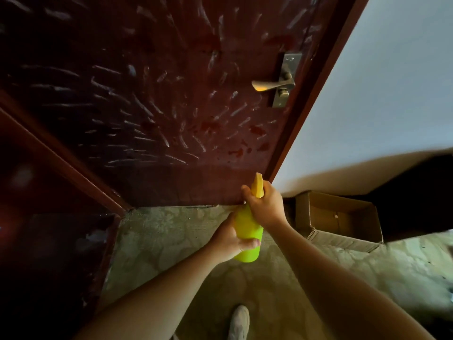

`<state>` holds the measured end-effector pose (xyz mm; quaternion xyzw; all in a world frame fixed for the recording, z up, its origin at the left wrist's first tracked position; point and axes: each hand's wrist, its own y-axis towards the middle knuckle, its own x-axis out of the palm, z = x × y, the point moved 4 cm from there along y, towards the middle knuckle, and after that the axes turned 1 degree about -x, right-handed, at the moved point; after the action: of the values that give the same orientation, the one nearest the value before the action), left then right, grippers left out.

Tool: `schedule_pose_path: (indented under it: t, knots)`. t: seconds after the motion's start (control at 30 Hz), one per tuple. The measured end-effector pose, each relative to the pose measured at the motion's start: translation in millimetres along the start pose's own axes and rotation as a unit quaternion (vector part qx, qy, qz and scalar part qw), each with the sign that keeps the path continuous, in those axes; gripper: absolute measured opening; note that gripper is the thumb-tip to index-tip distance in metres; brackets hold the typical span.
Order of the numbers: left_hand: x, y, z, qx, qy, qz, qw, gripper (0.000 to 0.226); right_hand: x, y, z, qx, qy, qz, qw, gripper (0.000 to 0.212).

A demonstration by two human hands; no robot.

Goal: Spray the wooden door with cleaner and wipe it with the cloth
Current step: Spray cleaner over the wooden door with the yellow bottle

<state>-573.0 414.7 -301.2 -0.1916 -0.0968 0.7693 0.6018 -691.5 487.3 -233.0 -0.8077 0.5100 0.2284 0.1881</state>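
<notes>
A dark red wooden door (159, 94) fills the upper half of the view, streaked with many white marks. A metal lever handle (273, 84) sits at its right edge. In front of the door's lower edge I hold a lime-green spray bottle (247, 231) with a yellow spray head (257, 186). My left hand (230, 239) wraps the bottle's body near its base. My right hand (263, 204) grips the neck and spray head, whose nozzle points up toward the door. No cloth is in view.
A white wall (380, 94) stands right of the door frame. An open cardboard box (338, 217) lies on the worn patterned floor (159, 241) at the right. Dark wooden panelling (49, 241) runs along the left. My shoe (239, 322) shows at the bottom.
</notes>
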Motion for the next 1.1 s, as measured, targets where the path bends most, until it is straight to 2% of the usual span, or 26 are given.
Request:
schedule_pose_path:
  t: [0.1,0.27,0.4,0.6,0.83,1.1]
  knots:
    - [-26.6,-13.4,-17.4,-0.017,0.006,0.015,1.0,0.089,35.1,-5.7,-12.5,-0.006,-0.004,-0.021,1.0,0.04]
    - [-86.6,-40.4,-42.1,-0.029,0.001,0.077,0.997,0.096,102.9,-13.3,-53.4,-0.028,-0.012,-0.083,0.996,0.038]
    - [-137.1,-68.2,-65.6,-0.043,-0.005,0.123,0.991,0.084,159.5,-24.7,-89.7,-0.061,-0.025,-0.117,0.991,0.038]
    - [-199.0,-109.5,-104.7,-0.062,-0.036,0.18,0.981,0.094,236.2,-51.9,-134.5,-0.09,-0.03,-0.173,0.98,0.04]
    - [-255.0,-150.7,-129.4,-0.069,-0.068,0.242,0.966,0.078,304.8,-75.9,-184.0,-0.121,-0.028,-0.23,0.965,0.038]
    - [-310.3,-197.3,-154.7,-0.089,-0.059,0.31,0.945,0.086,367.4,-111.8,-232.3,-0.156,-0.022,-0.277,0.948,0.036]
